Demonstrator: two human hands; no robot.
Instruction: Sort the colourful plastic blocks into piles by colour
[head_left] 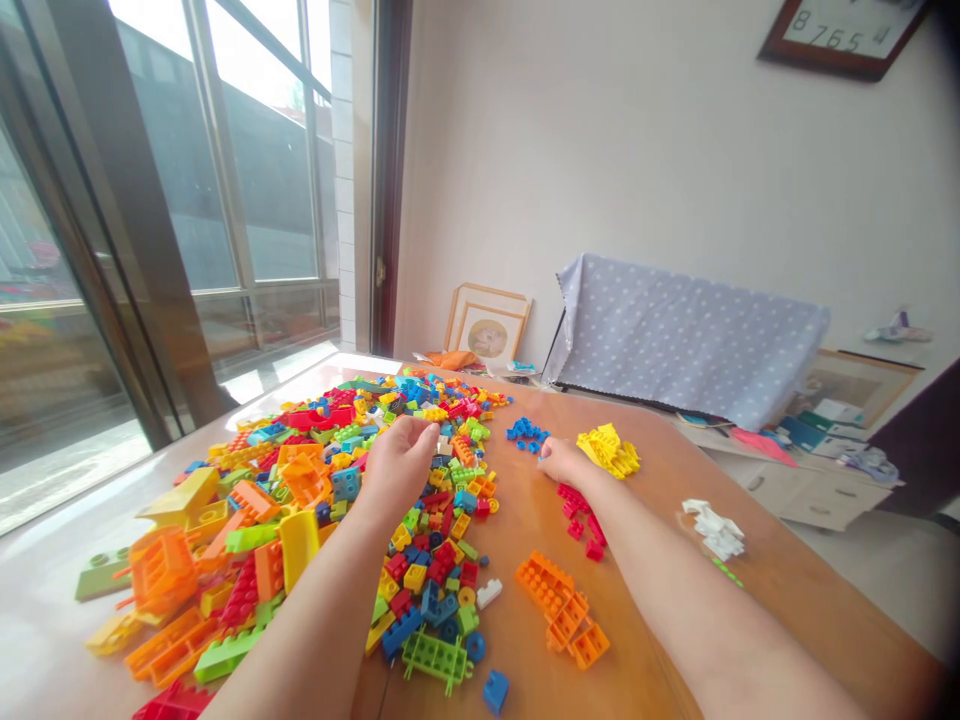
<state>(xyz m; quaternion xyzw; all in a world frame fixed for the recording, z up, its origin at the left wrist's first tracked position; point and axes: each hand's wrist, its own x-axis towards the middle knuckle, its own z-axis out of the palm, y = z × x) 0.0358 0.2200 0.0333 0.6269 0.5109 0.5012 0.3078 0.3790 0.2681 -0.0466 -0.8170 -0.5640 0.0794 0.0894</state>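
My left hand (401, 458) is over the right side of a large mixed pile of toy building bricks (346, 432). Its fingers are curled together, and whatever they may hold is hidden. My right hand (564, 462) is low over the table, right beside a small group of blue bricks (527, 432). Its fingers are closed too, with their tips mostly out of sight. Just below that hand lie red bricks (576, 505), partly covered by my forearm. Beyond the wrist sits a heap of yellow bricks (609, 450).
Orange bricks (562, 605) lie in front of my right forearm. White bricks (716, 530) are near the right edge of the wooden table (652, 670), with a green strip (726, 572) beside them. A dotted cloth (690, 335) covers something behind the table; a window (270, 170) is at left.
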